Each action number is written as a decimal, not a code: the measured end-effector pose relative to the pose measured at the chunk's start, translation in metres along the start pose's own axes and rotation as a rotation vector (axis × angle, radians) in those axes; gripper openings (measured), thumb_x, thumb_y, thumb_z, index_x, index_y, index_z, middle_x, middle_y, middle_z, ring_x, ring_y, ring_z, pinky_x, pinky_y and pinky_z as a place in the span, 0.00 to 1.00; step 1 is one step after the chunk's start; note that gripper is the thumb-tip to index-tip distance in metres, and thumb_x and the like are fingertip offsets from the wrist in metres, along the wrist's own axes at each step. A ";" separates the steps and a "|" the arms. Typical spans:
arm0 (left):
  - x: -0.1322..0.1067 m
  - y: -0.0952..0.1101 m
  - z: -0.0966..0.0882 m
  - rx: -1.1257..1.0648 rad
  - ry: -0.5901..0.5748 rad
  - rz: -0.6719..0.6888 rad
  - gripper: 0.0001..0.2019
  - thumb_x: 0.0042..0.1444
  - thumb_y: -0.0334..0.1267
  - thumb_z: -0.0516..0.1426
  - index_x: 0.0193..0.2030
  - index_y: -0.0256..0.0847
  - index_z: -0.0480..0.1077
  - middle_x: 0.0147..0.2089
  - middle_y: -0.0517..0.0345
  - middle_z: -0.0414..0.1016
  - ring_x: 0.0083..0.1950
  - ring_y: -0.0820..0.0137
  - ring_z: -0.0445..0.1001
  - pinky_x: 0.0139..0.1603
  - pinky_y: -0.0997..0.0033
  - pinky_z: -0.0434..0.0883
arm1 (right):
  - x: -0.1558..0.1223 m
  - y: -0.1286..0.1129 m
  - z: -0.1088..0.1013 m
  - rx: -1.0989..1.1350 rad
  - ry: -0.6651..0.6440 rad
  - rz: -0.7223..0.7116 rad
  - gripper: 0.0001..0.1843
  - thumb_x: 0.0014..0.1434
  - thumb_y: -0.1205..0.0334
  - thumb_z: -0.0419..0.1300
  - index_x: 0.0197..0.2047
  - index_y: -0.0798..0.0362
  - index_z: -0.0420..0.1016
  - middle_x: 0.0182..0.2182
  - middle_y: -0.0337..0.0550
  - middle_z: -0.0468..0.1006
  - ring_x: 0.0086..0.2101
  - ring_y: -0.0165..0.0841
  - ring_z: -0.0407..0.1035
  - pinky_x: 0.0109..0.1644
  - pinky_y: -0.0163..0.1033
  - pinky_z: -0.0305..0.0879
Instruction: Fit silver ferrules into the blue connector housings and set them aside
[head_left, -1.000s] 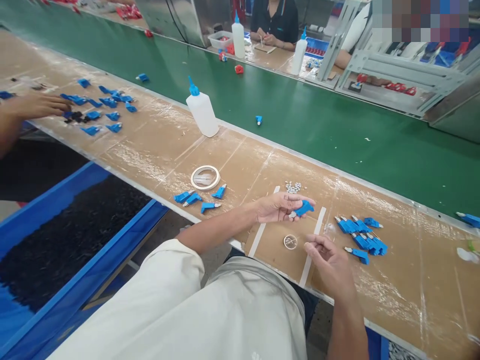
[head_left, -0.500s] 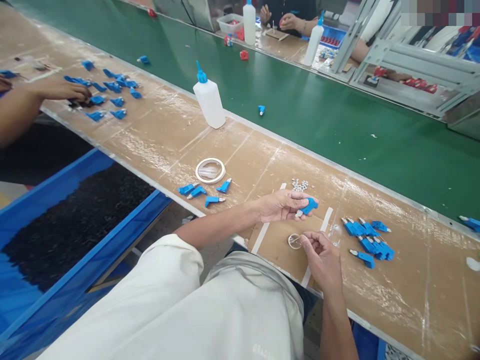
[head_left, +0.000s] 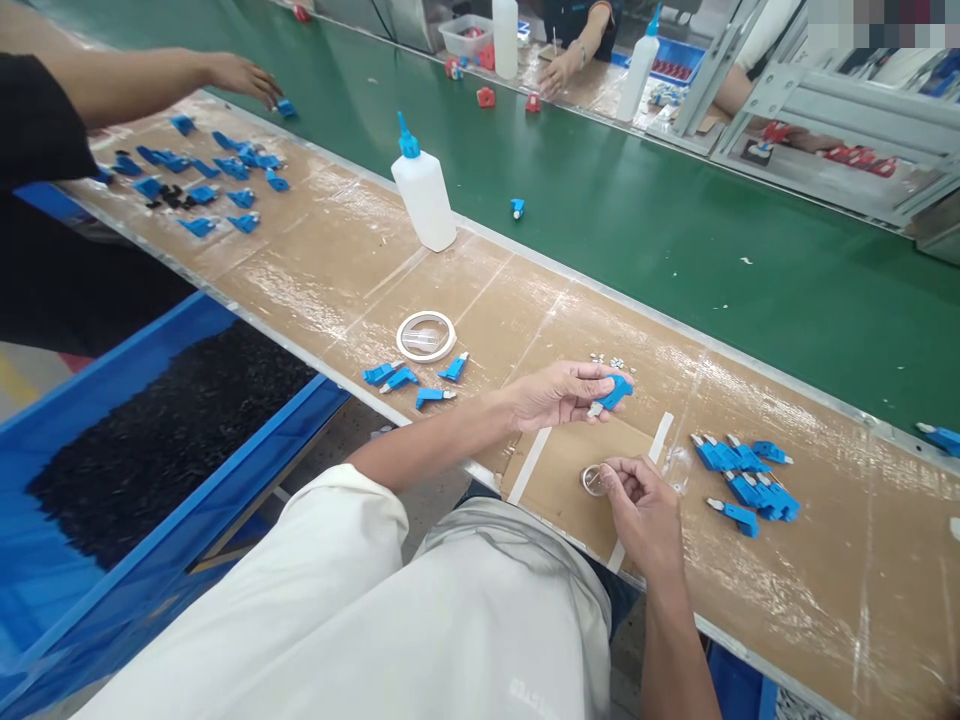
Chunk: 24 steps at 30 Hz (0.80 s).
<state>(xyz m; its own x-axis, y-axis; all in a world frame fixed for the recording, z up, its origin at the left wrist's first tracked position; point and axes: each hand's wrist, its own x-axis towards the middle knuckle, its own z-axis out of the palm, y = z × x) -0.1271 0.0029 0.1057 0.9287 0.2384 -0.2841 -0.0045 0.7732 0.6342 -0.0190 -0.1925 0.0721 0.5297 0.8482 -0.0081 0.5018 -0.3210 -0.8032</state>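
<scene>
One blue plastic piece with a whitish tip was in the person's left hand, pinched between the thumb and the fingers behind it, just above the brown tabletop. The right hand was nearer and to the right, its thumb and forefinger drawn close together at the right edge of a small round dish; whether they pinched anything could not be told. White tape strips lay on both sides of the dish, and a few small pale bits lay just beyond the left hand. To the right, a cluster of similar blue parts lay close together. To the left, four more blue parts lay near a white ring, with a white bottle with a blue nozzle standing farther back. Along the far side ran a green belt, with a single blue part on it. At far left, a co-worker's hand had its fingertips at another blue part. Near left, below the tabletop, a blue bin held black pieces.
</scene>
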 end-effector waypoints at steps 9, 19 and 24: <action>-0.022 -0.001 -0.004 -0.037 -0.011 0.044 0.16 0.60 0.29 0.63 0.55 0.33 0.75 0.43 0.46 0.82 0.37 0.74 0.80 0.41 0.76 0.74 | -0.012 -0.008 -0.010 -0.066 0.038 -0.216 0.10 0.68 0.56 0.57 0.36 0.50 0.75 0.29 0.38 0.72 0.27 0.30 0.65 0.31 0.38 0.63; -0.027 -0.036 -0.007 -0.166 0.078 -0.044 0.15 0.53 0.29 0.68 0.48 0.31 0.77 0.36 0.53 0.80 0.35 0.73 0.80 0.38 0.76 0.74 | -0.022 -0.013 -0.009 -0.105 0.166 -0.512 0.06 0.67 0.68 0.56 0.40 0.48 0.73 0.31 0.41 0.76 0.30 0.33 0.69 0.33 0.40 0.65; -0.026 -0.044 -0.004 -0.189 0.046 -0.056 0.17 0.48 0.33 0.71 0.45 0.30 0.79 0.33 0.54 0.78 0.31 0.76 0.76 0.35 0.79 0.72 | -0.025 -0.010 -0.005 -0.053 0.291 -0.444 0.04 0.65 0.66 0.59 0.38 0.48 0.74 0.30 0.40 0.75 0.31 0.35 0.70 0.35 0.41 0.67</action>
<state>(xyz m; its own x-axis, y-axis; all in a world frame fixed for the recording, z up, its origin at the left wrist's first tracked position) -0.1521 -0.0345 0.0822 0.9113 0.2157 -0.3506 -0.0273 0.8815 0.4713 -0.0341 -0.2128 0.0838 0.4227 0.7576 0.4973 0.7507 0.0147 -0.6605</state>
